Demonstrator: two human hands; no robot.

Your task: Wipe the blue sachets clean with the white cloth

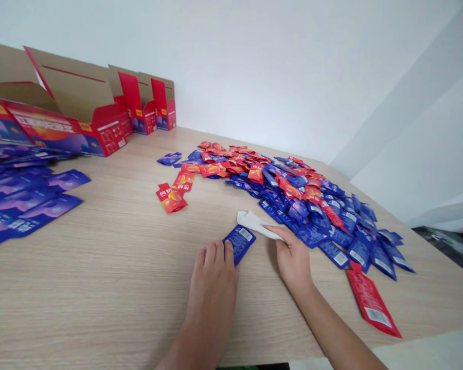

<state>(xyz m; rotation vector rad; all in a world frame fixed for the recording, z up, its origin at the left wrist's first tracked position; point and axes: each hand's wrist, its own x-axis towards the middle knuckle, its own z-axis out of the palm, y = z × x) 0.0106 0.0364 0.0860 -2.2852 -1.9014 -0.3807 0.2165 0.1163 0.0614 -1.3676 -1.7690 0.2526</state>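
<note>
My left hand (215, 267) has its fingers pressed together on the near left edge of a blue pouch (242, 243), whose barcode side faces up. A white cloth or tissue (253, 222) is pinched in my right hand (291, 252), just right of that pouch; its free end stretches left, over the table by the pouch's top edge. A large heap of blue pouches (316, 228) and red pouches (255, 173) spreads behind and to the right of my hands.
Open red cartons (65, 131) stand at the back left. Purple-blue pouches (21, 200) lie in front of them. Two red pouches (171, 198) rest left of the heap. A larger red pouch (372, 303) lies at the right on the wooden table (111, 288).
</note>
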